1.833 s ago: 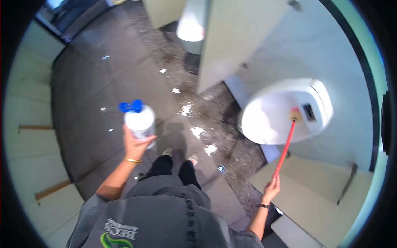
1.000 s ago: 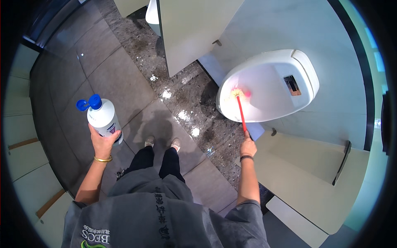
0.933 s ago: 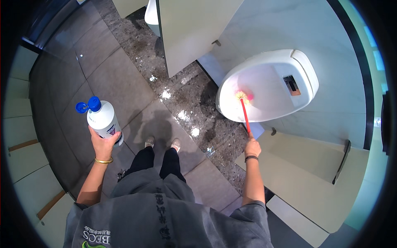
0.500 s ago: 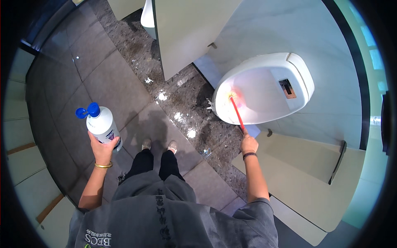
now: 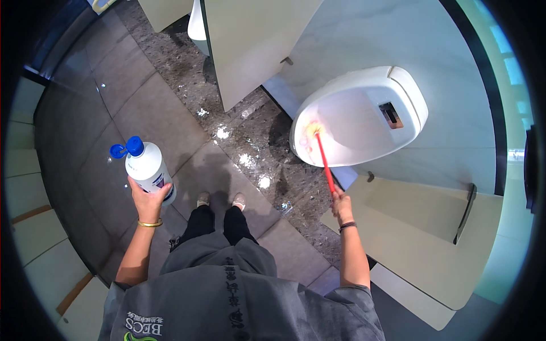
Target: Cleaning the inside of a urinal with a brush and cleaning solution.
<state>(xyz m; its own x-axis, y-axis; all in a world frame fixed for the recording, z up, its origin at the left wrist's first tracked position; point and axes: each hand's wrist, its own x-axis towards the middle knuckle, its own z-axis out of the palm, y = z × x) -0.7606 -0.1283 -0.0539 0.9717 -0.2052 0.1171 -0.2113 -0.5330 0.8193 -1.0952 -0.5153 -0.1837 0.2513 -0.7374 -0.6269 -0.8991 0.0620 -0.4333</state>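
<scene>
My left hand [image 5: 149, 200] is wrapped round a white bottle [image 5: 147, 166] with a blue flip cap, held upright at my left with the cap flipped open. My right hand [image 5: 342, 206] grips the end of a red-handled toilet brush [image 5: 325, 161]. The brush's pale yellowish head rests in the lower bowl of a white wall-mounted urinal [image 5: 355, 122], near its front lip. Pinkish liquid shows around the bristles. A dark metal plate [image 5: 391, 115] sits in the urinal's upper back wall.
Beige partition panels [image 5: 250, 45] stand on either side of the urinal, the near one with a dark-edged bracket [image 5: 464, 213]. Shiny wet spots lie on the dark stone strip [image 5: 244, 142] below it. Grey tiles [image 5: 153, 108] cover the floor at my left. Part of another white urinal [image 5: 197, 25] shows beyond.
The bottle has shifted slightly right. My right hand has drawn slightly down toward me, and the brush head works at the bowl's front, where the splash at the outer lip is gone.
</scene>
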